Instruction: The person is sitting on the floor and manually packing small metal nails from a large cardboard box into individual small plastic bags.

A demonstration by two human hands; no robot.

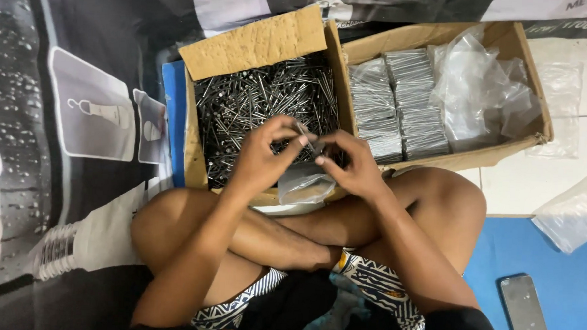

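Observation:
I sit cross-legged on the floor in front of a cardboard box point(195, 141) full of loose steel nails point(257, 94). My left hand point(264, 157) and my right hand point(349, 164) meet over the box's near edge, fingertips pinched together on a small bunch of nails point(311, 144). Just below the hands hangs a small clear plastic bag point(304, 185), which seems held under my right hand. A second cardboard box point(510, 42) to the right holds neat packed bundles of nails point(402, 104) and crumpled clear bags point(482, 84).
A phone point(524, 310) lies face up on the blue mat at lower right. Loose clear bags point(578, 207) lie on the white tiles at right. A dark printed banner point(78, 109) covers the floor at left. My crossed legs fill the foreground.

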